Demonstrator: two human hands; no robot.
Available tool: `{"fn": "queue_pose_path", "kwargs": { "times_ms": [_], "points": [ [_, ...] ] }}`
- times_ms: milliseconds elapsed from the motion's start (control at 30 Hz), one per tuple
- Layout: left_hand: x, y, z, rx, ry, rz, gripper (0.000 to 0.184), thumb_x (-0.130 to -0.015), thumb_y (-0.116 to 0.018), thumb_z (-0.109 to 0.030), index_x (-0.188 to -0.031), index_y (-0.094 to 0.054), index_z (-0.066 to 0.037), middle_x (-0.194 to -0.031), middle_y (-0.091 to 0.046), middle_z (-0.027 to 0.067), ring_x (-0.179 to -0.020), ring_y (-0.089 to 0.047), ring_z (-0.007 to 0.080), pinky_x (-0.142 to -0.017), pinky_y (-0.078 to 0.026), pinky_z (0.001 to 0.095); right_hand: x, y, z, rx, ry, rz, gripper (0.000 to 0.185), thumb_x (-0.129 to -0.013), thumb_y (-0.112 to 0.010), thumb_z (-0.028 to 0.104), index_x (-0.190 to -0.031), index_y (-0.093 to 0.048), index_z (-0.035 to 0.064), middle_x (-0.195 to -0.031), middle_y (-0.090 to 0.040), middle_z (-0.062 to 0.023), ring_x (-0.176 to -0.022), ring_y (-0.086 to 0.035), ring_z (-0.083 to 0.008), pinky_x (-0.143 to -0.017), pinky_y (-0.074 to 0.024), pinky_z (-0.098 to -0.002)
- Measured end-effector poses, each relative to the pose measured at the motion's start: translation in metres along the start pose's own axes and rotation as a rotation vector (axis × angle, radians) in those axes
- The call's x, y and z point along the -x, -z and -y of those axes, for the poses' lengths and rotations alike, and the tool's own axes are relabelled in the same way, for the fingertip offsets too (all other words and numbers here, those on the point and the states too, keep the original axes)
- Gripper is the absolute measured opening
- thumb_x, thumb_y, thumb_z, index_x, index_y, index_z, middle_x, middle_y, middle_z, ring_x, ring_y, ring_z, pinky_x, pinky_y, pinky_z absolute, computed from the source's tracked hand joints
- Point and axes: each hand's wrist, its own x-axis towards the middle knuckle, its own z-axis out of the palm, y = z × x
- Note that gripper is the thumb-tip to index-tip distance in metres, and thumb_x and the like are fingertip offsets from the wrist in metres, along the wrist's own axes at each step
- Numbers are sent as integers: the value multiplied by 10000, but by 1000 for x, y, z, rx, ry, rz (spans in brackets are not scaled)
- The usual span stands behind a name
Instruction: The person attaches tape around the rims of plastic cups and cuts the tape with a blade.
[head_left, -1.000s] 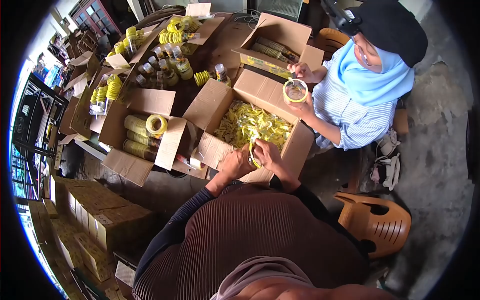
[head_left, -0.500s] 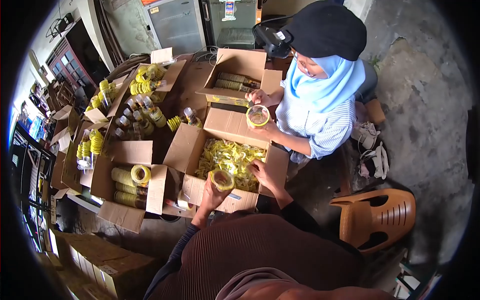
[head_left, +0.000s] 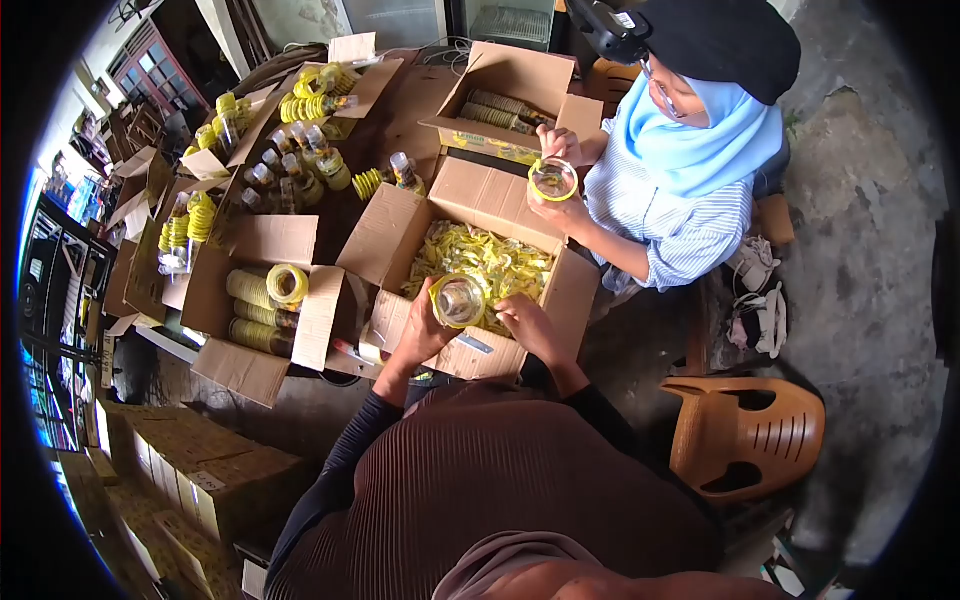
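Note:
My left hand is wrapped round a clear plastic jar with a yellow rim, its round end tilted up toward me. My right hand is just right of the jar, over the near edge of an open cardboard box. Its fingers are pinched together, and whatever they may hold is too small to make out. Many small yellow strips or sachets fill the box beneath both hands.
Across the box, another person holds a similar yellow-rimmed jar. An open box at left contains stacked yellow-ringed containers. Several bottles stand on the table behind. A brown plastic chair stands at right.
The view has tilted, so the table appears higher. My left hand has turned the jar so its round end faces me more. My right hand stays pinched beside it.

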Motion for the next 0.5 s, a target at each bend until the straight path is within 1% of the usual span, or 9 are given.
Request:
{"fn": "queue_pose_path", "kwargs": {
  "times_ms": [33,100,133,167,233,267,300,400,500],
  "points": [
    [0,3,-3,4,8,-4,647,-689,-799,-77,-1221,-444,24,-1107,-623,188,-1041,-615,311,-907,-476,373,0,-5,0,1,-4,9,145,-851,-646,90,-982,-628,31,-933,-625,-150,-838,-653,-301,-728,-519,-376],
    [2,7,-6,-15,-3,-3,625,-705,-798,-79,-1221,-454,3,-1134,-604,154,-1051,-607,251,-910,-476,358,1,-17,1,-30,-12,128,158,-865,-624,110,-993,-620,17,-919,-630,-154,-840,-653,-313,-743,-513,-387],
    [5,7,0,3,-5,-26,637,-694,-810,-92,-1221,-463,-3,-1136,-600,147,-1051,-607,262,-906,-477,360,1,-20,1,-20,-17,191,180,-851,-625,112,-1003,-614,16,-941,-623,-151,-899,-627,-321,-797,-496,-394],
    [6,7,1,5,4,-30,637,-694,-810,-92,-1221,-463,-3,-1136,-600,147,-1051,-607,262,-906,-477,360,0,-22,3,-21,-20,201,180,-851,-625,112,-1003,-614,16,-941,-623,-151,-899,-627,-321,-797,-496,-394],
    [9,11,0,-65,-41,-85,649,-686,-819,-103,-1224,-469,-6,-1141,-600,141,-1055,-606,277,-907,-475,363,-1,-29,9,131,85,234,212,-826,-644,121,-1007,-607,18,-1004,-606,-143,-993,-576,-322,-869,-462,-401],
    [9,13,-7,-76,-10,-79,663,-681,-823,-109,-1232,-470,-4,-1156,-595,142,-1059,-605,287,-910,-473,367,-2,-33,10,158,84,237,287,-777,-704,170,-1007,-603,30,-1026,-581,-137,-1032,-533,-330,-893,-433,-420],
    [10,14,-6,-82,-10,-81,663,-681,-823,-109,-1232,-470,-4,-1156,-595,142,-1059,-605,287,-910,-473,367,-2,-36,11,154,89,238,287,-777,-704,170,-1007,-603,30,-1026,-581,-137,-1032,-533,-330,-893,-433,-420],
    [9,20,-13,-104,-53,-145,672,-674,-825,-107,-1236,-469,-9,-1177,-584,153,-1062,-605,284,-905,-474,367,-2,-47,8,322,256,130,479,-653,-810,213,-1019,-547,53,-970,-550,-156,-978,-536,-356,-832,-437,-448],
    [1,30,-16,-175,-139,-203,669,-674,-823,-106,-1235,-470,-10,-1200,-576,158,-1074,-600,277,-908,-472,366,-4,-49,4,309,184,228,460,-683,-785,183,-1034,-519,51,-1031,-546,-171,-966,-547,-379,-823,-450,-449]
  ]
}}
